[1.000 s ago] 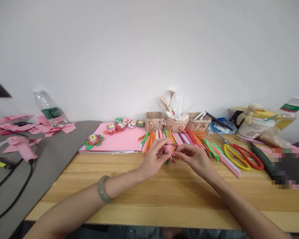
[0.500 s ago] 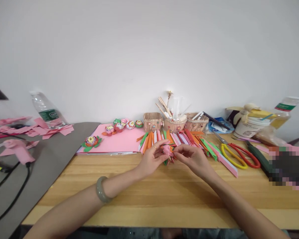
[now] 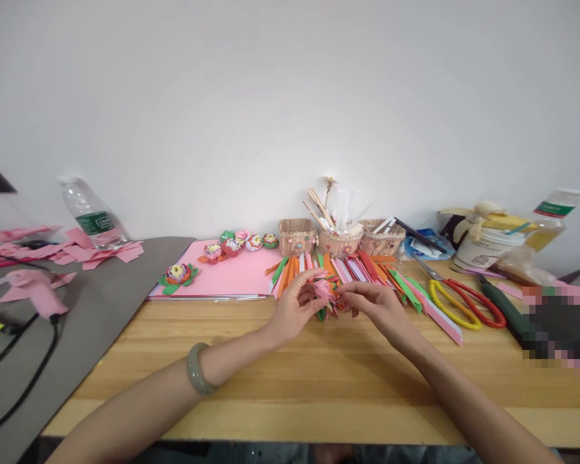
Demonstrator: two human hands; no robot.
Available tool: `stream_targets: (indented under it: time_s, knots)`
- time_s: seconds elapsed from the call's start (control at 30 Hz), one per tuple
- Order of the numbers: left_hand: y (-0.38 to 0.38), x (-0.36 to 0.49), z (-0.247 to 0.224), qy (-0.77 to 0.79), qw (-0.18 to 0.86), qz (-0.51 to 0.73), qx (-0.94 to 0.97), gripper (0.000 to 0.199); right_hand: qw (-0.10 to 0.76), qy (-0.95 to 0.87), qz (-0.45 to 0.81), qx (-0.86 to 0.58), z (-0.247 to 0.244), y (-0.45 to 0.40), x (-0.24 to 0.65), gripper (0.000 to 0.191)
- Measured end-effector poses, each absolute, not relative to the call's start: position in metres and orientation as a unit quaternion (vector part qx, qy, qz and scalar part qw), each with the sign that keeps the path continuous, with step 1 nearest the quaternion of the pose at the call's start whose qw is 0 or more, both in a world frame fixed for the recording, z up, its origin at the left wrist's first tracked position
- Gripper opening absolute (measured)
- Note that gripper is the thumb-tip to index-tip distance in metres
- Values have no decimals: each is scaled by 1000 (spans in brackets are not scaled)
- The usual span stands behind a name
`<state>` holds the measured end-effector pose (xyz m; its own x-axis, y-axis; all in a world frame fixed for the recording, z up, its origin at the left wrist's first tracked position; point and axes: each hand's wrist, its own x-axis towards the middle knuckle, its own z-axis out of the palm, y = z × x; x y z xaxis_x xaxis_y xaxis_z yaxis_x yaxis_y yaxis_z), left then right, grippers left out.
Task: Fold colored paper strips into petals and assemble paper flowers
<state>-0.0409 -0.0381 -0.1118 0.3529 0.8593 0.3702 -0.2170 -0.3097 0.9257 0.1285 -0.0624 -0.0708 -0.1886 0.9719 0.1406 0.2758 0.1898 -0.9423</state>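
Between my hands is a paper flower [image 3: 323, 290] with pink, orange and green petals, held above the table. My left hand [image 3: 296, 308] is closed around its left side, thumb below and fingers above. From the right, my right hand [image 3: 372, 306] pinches at a petal edge with thumb and index finger; the fingertips partly hide that spot. Just behind the flower lie folded paper strips [image 3: 290, 277] in orange, green, pink and red. A finished paper lotus [image 3: 178, 275] with green base leaves sits to the left on pink paper sheets [image 3: 232, 278].
Woven baskets [image 3: 297, 237] stand against the wall, one holding sticks. To the right lie scissors [image 3: 464, 303], a dark green tool [image 3: 502, 309] and a white cup [image 3: 487, 248]. A pink glue gun [image 3: 36, 291] and a plastic bottle [image 3: 91, 216] are on the grey mat [image 3: 101, 309].
The right hand's fingers shift slightly at the flower's right edge, curling a little more. The left hand keeps its hold, and the flower stays in nearly the same place.
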Motion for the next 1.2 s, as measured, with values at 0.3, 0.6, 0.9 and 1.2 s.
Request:
stream_targets:
  time_s: [0.3,0.6,0.9,1.2]
  knots:
    - [-40,-40,-112,253,522,520,627,46,408,-630,477,-457,-76,-56,131,24]
    - [-38,-41,-114,241,487,529,652,39,393,-645,474,-452,-76,-55,129,26]
    - [-38,-40,-116,239,521,512,640,45,380,-654,478,-446,-72,-55,131,31]
    - [-37,-41,-115,237,516,515,642,41,377,-664,454,-459,-73,-54,129,29]
